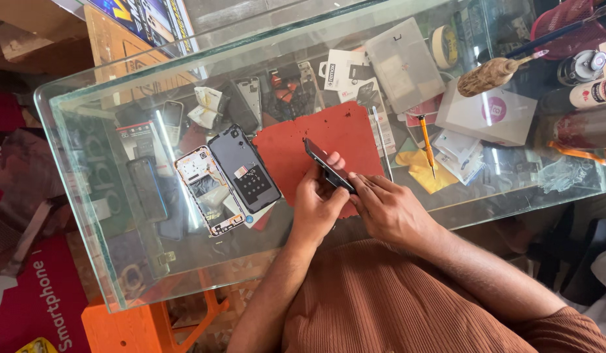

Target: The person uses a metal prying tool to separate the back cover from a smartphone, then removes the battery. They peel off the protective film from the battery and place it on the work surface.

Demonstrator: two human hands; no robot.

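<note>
Your left hand (pixel 316 204) and right hand (pixel 389 210) both pinch the thin, light, likely fragile black phone panel (pixel 326 165); grip its edges gently.

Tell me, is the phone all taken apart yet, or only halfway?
About halfway, it seems. Done: the opened phone frame and dark back cover lie apart on the glass table. In hand: both hands, left hand and right hand, grip a thin dark part. Left: unclear.
</note>
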